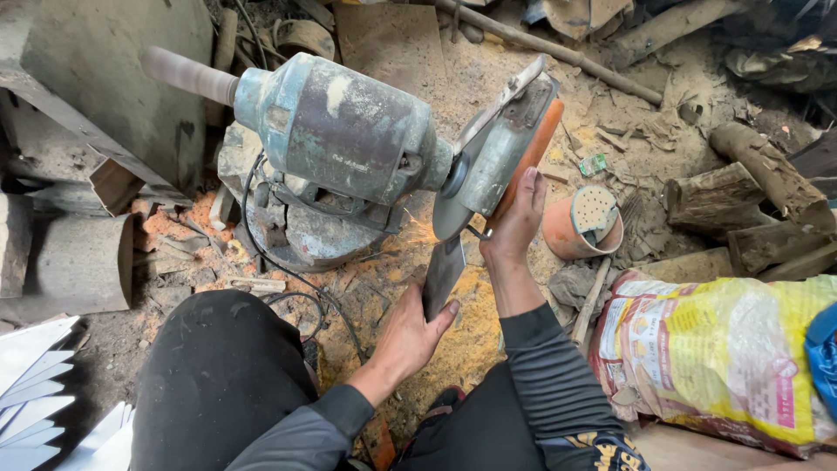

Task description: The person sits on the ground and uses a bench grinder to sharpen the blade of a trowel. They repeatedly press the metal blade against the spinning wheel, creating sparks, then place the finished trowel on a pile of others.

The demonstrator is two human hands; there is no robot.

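Observation:
A worn blue-green bench grinder (pixel 349 131) stands on the dirt floor with an orange-edged wheel (pixel 532 153) under a metal guard. My left hand (pixel 410 336) grips the lower end of a flat dark metal blade (pixel 443 275). The blade's upper end meets the wheel, where a few sparks show. My right hand (pixel 516 218) presses on the blade's top end, right beside the wheel guard. My knees in dark trousers frame the bottom of the view.
An orange plastic pot (pixel 582 228) lies right of the wheel. A yellow and white printed sack (pixel 724 358) sits at lower right. Logs (pixel 741 196) lie at right, concrete blocks (pixel 78 253) at left, white metal sheets (pixel 35 392) at lower left. A black cable (pixel 288 270) trails from the grinder.

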